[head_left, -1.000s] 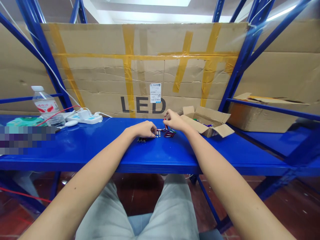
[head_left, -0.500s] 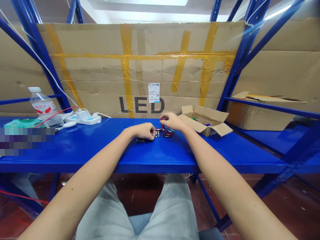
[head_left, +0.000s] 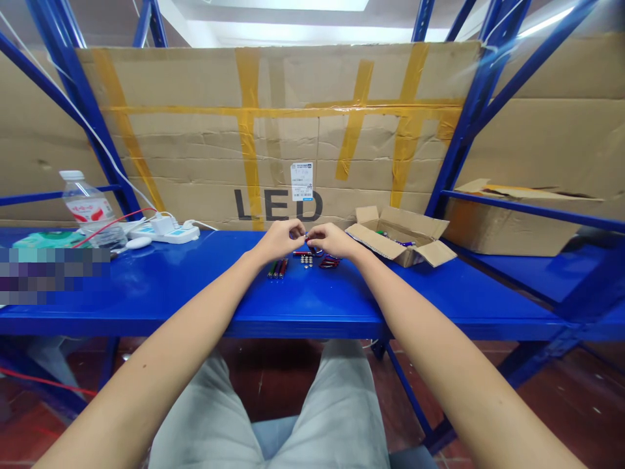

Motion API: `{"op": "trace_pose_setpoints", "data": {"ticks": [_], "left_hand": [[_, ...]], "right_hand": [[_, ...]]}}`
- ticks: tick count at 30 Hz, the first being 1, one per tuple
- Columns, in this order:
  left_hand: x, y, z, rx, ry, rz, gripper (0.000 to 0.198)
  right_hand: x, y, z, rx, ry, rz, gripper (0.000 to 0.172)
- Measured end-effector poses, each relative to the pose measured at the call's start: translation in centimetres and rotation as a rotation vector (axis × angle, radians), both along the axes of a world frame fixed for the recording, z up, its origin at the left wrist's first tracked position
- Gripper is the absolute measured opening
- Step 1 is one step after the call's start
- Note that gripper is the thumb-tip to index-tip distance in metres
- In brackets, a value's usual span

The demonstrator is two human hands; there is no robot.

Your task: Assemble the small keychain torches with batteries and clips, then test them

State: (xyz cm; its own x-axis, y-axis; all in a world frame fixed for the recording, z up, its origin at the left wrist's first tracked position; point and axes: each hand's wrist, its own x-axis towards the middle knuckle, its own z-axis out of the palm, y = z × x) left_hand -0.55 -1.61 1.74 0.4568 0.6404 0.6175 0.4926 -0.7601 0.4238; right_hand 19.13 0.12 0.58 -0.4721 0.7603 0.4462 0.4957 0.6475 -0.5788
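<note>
Above the blue table, my left hand (head_left: 283, 239) and my right hand (head_left: 332, 240) meet fingertip to fingertip. My right hand pinches a small red tube, mostly hidden by the fingers. A tiny light-coloured piece shows at the left fingertips, too small to name. Just below the hands, small round silver pieces (head_left: 306, 260), like button cells, sit in short rows. Another thin red tube (head_left: 300, 253) lies behind them. To their left is a row of dark slim metal tubes (head_left: 277, 268). On the right, several red carabiner-like clips (head_left: 329, 262) are piled together.
An open cardboard box (head_left: 405, 238) with colourful pieces stands at the right. A larger carton (head_left: 512, 221) is beyond it. At the left are a plastic bottle (head_left: 90, 208), a white power strip (head_left: 168, 231) and cables. A big taped cardboard sheet (head_left: 205, 143) rises behind the blue table (head_left: 312, 303).
My left hand has risen from beside the silver pieces to meet my right hand, uncovering the row of dark tubes. My right hand has shifted slightly left and down with the red tube.
</note>
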Motion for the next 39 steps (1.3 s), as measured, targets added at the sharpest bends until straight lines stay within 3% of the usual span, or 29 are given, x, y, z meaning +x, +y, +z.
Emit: {"op": "trace_pose_setpoints", "data": {"ticks": [6,13,21,25,33,39], "left_hand": [[0.2,-0.5,-0.1,0.093,0.064,-0.050,0.011],[0.0,-0.3,-0.2,0.115,0.111,-0.019,0.012],[1.1,-1.9,-0.3,0.055,0.592,0.043,0.015],[1.5,-2.5,-0.3,0.038,0.701,0.095,0.020],[1.5,-2.1,-0.5,-0.038,0.687,0.046,0.024],[1.5,-1.5,-0.8,-0.266,0.568,-0.116,0.023]], "right_hand": [[0.0,0.3,0.0,0.045,0.055,0.017,0.011],[0.8,1.0,0.0,0.170,0.013,-0.110,0.024],[1.1,0.1,0.7,0.191,-0.042,-0.196,0.029],[1.2,-0.6,1.2,0.199,-0.058,-0.257,0.025],[0.9,-1.0,1.4,0.131,-0.050,-0.271,0.021],[0.8,-1.1,1.4,0.118,-0.037,-0.261,0.019]]}}
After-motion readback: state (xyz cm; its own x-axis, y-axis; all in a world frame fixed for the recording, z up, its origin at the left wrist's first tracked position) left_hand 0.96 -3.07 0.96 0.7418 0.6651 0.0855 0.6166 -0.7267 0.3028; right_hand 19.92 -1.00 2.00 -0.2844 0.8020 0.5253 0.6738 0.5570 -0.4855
